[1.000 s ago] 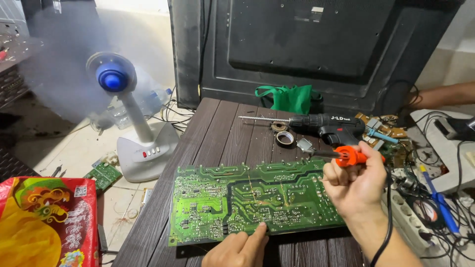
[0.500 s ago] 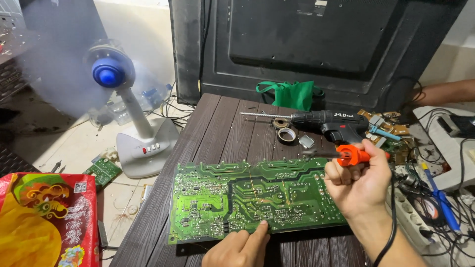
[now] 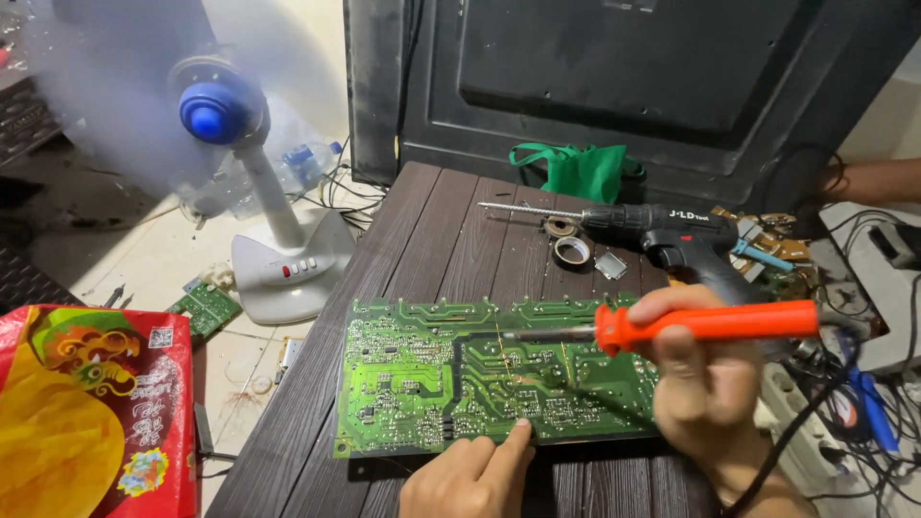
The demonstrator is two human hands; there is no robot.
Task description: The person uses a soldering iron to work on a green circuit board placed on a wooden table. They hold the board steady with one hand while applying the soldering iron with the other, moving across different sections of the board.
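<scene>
A single head-worn camera looks steeply down and forward at the dark tabletop point(image 3: 422, 240). It sits close above. No second view exists.

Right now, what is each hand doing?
Left hand: open, index finger pressing the green circuit board.
Right hand: closed, holding the orange soldering iron.

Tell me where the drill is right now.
The drill lies on the table's far right side, beyond the circuit board, beside the tape rolls.
</scene>
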